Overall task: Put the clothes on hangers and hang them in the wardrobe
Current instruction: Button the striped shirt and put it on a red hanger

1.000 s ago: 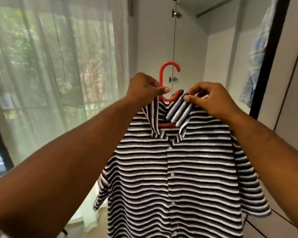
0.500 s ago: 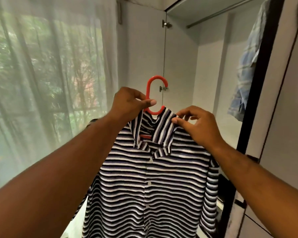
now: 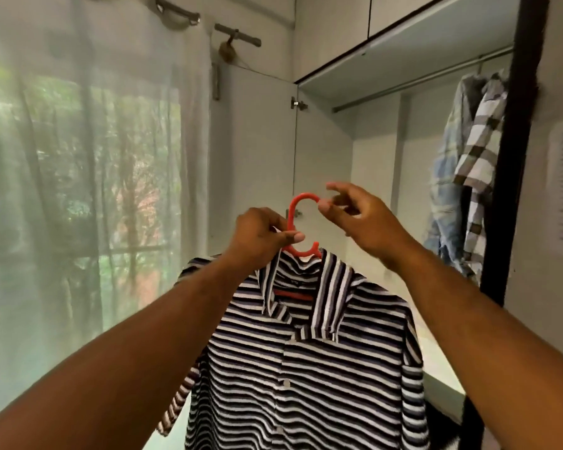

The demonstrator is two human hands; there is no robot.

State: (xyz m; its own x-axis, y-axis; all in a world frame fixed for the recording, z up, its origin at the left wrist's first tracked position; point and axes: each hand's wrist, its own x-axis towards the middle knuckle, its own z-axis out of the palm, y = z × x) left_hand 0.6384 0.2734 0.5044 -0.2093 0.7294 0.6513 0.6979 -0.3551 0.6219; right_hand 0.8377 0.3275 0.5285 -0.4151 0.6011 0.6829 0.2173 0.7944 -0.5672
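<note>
A black-and-white striped shirt (image 3: 306,368) hangs on a red plastic hanger (image 3: 298,222), held up in front of the open wardrobe. My left hand (image 3: 260,235) grips the hanger's neck just above the collar. My right hand (image 3: 355,216) is at the tip of the hanger's hook, thumb and forefinger pinching it. The wardrobe's metal rail (image 3: 420,79) runs above and to the right of the hook. The hanger's shoulders are hidden inside the shirt.
Two checked shirts (image 3: 468,177) hang at the right end of the rail. The open wardrobe door (image 3: 251,157) stands behind the hanger. A sheer curtain (image 3: 78,157) covers the window on the left. A dark door frame (image 3: 514,157) rises on the right.
My right hand let go of the shirt collar and rose to the hook's tip. The shirt and hanger were lifted toward the rail, and the view tilted upward.
</note>
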